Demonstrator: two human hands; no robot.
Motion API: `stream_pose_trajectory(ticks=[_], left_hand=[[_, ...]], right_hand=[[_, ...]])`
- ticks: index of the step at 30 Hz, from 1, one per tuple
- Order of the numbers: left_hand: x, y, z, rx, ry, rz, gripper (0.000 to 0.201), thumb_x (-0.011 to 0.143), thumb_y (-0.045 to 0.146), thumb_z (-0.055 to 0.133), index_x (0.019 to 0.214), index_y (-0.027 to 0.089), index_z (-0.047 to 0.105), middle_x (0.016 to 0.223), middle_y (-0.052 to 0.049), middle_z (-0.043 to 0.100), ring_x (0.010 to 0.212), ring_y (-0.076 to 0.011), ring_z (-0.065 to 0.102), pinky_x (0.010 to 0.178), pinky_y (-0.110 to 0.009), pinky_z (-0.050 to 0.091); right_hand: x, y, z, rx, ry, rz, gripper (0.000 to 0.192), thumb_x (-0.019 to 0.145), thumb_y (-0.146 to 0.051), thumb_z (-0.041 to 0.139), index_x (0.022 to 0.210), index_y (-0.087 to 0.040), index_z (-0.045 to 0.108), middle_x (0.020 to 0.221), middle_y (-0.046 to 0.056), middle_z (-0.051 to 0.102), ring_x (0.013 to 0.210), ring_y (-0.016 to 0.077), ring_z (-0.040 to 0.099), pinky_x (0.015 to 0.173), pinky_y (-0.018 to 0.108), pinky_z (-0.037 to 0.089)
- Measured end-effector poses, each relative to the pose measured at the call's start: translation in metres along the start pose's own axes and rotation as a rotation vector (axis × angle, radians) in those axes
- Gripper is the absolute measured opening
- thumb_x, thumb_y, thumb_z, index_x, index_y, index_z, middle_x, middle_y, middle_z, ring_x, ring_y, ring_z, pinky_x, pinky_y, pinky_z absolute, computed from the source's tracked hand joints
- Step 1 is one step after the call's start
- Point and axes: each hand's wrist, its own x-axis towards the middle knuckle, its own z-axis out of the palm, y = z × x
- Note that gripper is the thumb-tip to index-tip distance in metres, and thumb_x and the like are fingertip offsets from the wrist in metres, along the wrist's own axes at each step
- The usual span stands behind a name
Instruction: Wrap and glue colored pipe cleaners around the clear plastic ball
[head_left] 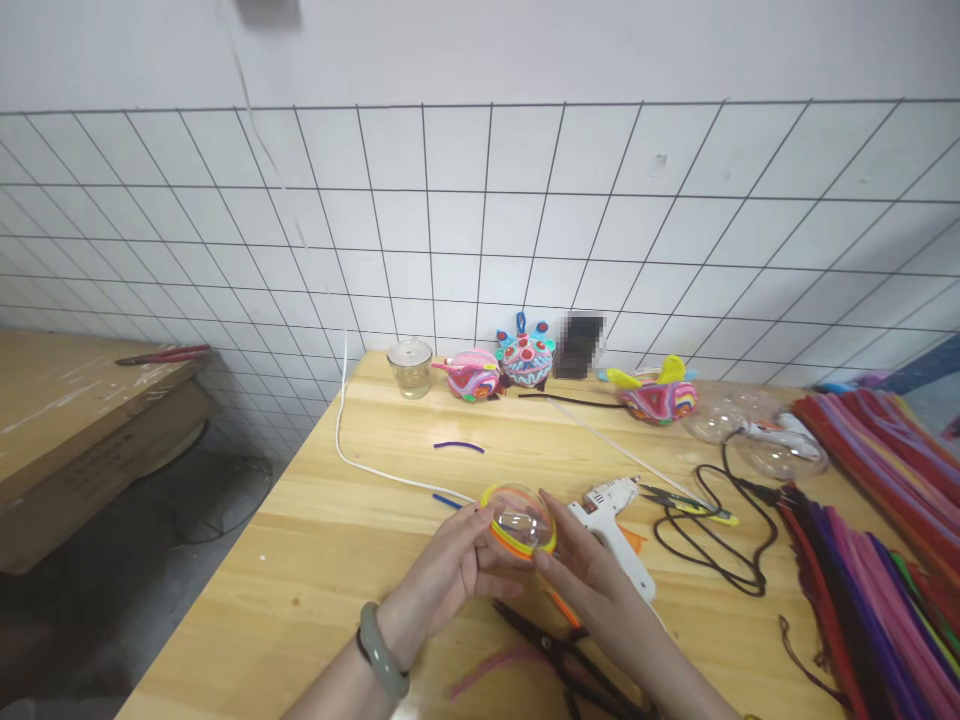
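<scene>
Between my two hands is a clear plastic ball (521,522) with yellow and orange strips running round it. My left hand (454,560) is closed on its left side, and a green bangle sits on that wrist. The fingers of my right hand (581,560) grip the ball's right edge. Just beyond my right hand lies a white glue gun (615,530). Below the hands are black scissors (551,640), partly hidden by my right forearm, and a pink pipe cleaner (487,668). A short blue pipe cleaner (446,501) lies just past my left hand.
Along the wall stand a glass cup (410,370), a pink fish-like ornament (474,375), a blue-and-pink ornament (527,358) and a yellow-finned one (660,395). Clear plastic shells (784,455), a black cord (709,575) and pipe-cleaner bundles (862,590) lie right. Pliers (161,355) rest on another table.
</scene>
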Motion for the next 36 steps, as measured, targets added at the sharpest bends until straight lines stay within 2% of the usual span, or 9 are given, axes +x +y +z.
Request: stream_pose_trajectory(ticks=[2,6,9,13,20,26,31,36], left_hand=[[-0.001,0.001,0.002,0.011,0.021,0.066,0.036,0.084,0.037,0.067,0.111,0.015,0.062,0.107,-0.015,0.072,0.087,-0.0234,0.071,0.072,-0.034,0.057],[-0.002,0.002,0.006,0.112,0.116,0.235,0.047,0.068,0.026,0.083,0.109,0.019,0.061,0.107,-0.008,0.069,0.101,-0.0229,0.064,0.086,-0.033,0.051],[-0.002,-0.003,0.006,0.200,0.084,0.317,0.057,0.065,0.024,0.085,0.114,0.021,0.058,0.114,-0.009,0.065,0.108,-0.0247,0.061,0.093,-0.035,0.048],[-0.003,-0.011,0.001,0.265,0.000,0.325,0.067,0.068,0.022,0.083,0.126,0.024,0.049,0.131,-0.011,0.056,0.121,-0.0281,0.055,0.101,-0.041,0.044],[-0.006,-0.009,0.001,0.340,-0.016,0.259,0.072,0.070,0.031,0.081,0.132,0.022,0.045,0.140,-0.016,0.049,0.128,-0.0330,0.050,0.105,-0.045,0.042],[-0.008,-0.003,0.005,0.315,0.021,0.238,0.057,0.073,0.039,0.078,0.123,0.023,0.055,0.125,-0.013,0.062,0.112,-0.0297,0.063,0.095,-0.042,0.050],[-0.006,-0.004,0.002,0.323,0.017,0.296,0.051,0.074,0.035,0.077,0.121,0.025,0.058,0.125,-0.011,0.063,0.111,-0.0286,0.063,0.094,-0.042,0.050],[-0.006,-0.004,-0.001,0.323,-0.032,0.339,0.050,0.077,0.031,0.075,0.123,0.024,0.057,0.126,-0.012,0.063,0.115,-0.0289,0.060,0.097,-0.042,0.048]], right_hand=[[-0.002,0.007,-0.007,-0.024,0.009,-0.025,0.086,0.080,-0.054,0.069,0.149,-0.020,0.031,0.150,0.014,0.044,0.131,0.0271,0.049,0.106,0.043,0.042],[-0.007,0.014,-0.021,-0.105,0.031,-0.091,0.076,0.082,-0.047,0.070,0.147,-0.029,0.034,0.147,0.011,0.047,0.127,0.0251,0.053,0.105,0.045,0.043],[-0.011,0.010,-0.022,-0.139,0.052,-0.101,0.073,0.083,-0.045,0.071,0.145,-0.031,0.036,0.150,0.010,0.043,0.128,0.0245,0.051,0.106,0.045,0.041],[-0.012,0.004,-0.015,-0.070,0.009,-0.063,0.078,0.083,-0.048,0.070,0.147,-0.027,0.031,0.141,0.013,0.053,0.122,0.0260,0.057,0.102,0.046,0.045],[-0.008,-0.001,-0.009,0.005,-0.054,-0.031,0.074,0.087,-0.047,0.065,0.147,-0.023,0.030,0.125,0.012,0.067,0.114,0.0254,0.063,0.101,0.044,0.045],[-0.008,0.002,-0.008,-0.018,-0.061,-0.017,0.079,0.083,-0.055,0.065,0.148,-0.023,0.031,0.115,0.011,0.072,0.110,0.0267,0.066,0.098,0.043,0.047],[-0.008,0.006,-0.007,-0.079,-0.032,-0.029,0.078,0.085,-0.050,0.065,0.148,-0.023,0.030,0.116,0.011,0.071,0.109,0.0275,0.066,0.098,0.046,0.047],[-0.012,0.000,-0.006,-0.158,-0.010,-0.049,0.075,0.086,-0.051,0.062,0.148,-0.022,0.031,0.137,0.012,0.058,0.119,0.0260,0.059,0.098,0.040,0.049]])
